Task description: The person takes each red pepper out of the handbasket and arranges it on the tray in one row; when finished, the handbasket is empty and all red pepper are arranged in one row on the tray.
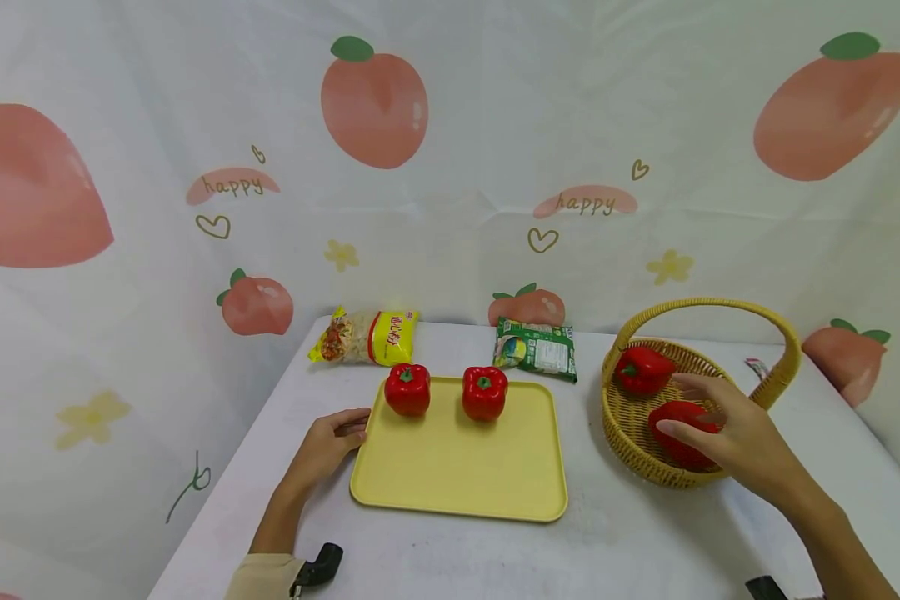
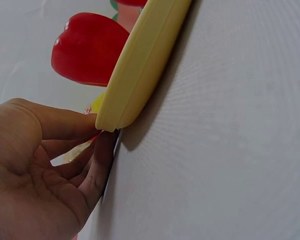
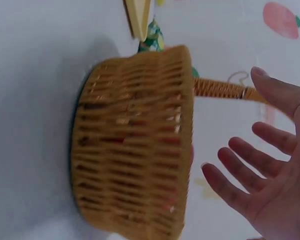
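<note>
My left hand (image 1: 328, 446) is at the left edge of the yellow tray (image 1: 457, 475). In the left wrist view its thumb lies at the tray's rim with the fingers beneath, pinching the edge. Two red bell peppers (image 1: 407, 390) stand side by side along the tray's back. To the right, my right hand (image 1: 742, 433) hovers over the wicker basket (image 1: 633, 446), thumb and fingers spread and holding nothing. Inside the basket lie two more red bell peppers, one toward the back (image 1: 642, 371) and one (image 1: 675, 429) partly hidden under the hand.
A yellow bag of food (image 1: 360, 337) and a green packet (image 1: 536, 348) lie at the back of the white table (image 1: 465, 558). The basket's tall arched handle (image 1: 708, 304) rises above the right hand's reach area. A printed cloth (image 1: 450, 242) hangs behind.
</note>
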Tool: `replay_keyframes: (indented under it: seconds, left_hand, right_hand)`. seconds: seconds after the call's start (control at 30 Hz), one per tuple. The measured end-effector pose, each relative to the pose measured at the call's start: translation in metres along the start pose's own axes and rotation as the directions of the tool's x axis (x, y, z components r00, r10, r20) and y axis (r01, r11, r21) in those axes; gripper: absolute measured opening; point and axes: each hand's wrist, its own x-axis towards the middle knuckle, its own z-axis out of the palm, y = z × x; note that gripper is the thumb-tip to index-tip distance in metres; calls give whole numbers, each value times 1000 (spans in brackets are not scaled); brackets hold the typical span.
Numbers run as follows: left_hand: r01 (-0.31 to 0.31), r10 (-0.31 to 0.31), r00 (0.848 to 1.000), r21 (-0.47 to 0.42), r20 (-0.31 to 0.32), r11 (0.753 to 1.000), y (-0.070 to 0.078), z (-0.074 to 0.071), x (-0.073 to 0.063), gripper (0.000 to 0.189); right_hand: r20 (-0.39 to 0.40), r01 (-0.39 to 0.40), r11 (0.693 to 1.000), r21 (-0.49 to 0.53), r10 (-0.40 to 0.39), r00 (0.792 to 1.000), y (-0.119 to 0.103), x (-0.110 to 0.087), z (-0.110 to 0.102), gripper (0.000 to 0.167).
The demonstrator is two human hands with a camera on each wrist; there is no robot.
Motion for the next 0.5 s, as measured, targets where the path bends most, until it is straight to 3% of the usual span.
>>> replay_keyframes:
  seconds: [0.5]
  left_hand:
    - [-1, 1, 1000, -2, 3, 1000, -1, 0, 1, 42]
  right_hand:
    - [96, -114, 991, -64, 119, 988, 31, 10, -3, 84]
